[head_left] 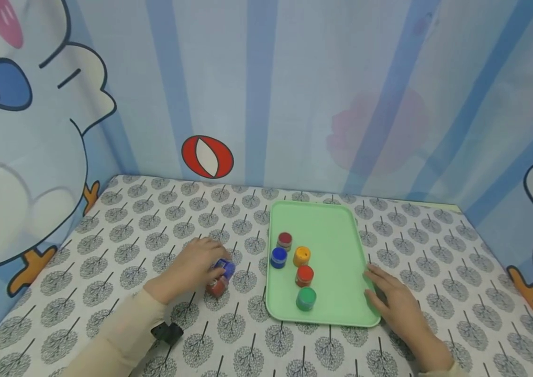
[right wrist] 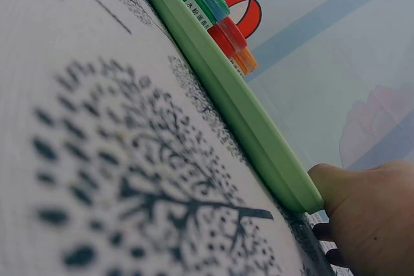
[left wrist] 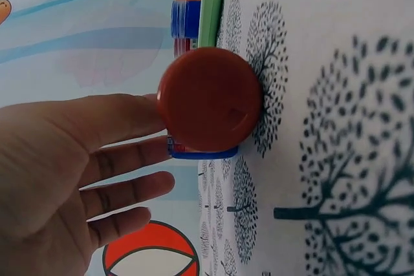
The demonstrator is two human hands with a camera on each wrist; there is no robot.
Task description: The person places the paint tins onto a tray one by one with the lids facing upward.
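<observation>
Pinching a blue paint jar between thumb and index finger, left hand arches over it on the tree-print tablecloth; thumb tip is hidden by a brown-red paint jar in the left wrist view, other fingers spread loose. Brown-red jar sits just beside the blue one on the near side, lid facing that wrist. Both are on the cloth, left of the green tray. Right hand grips nothing, fingers fairly straight, touching the tray's right rim. Tray bears dark red, blue, orange, red and green paint jars, green nearest the person.
</observation>
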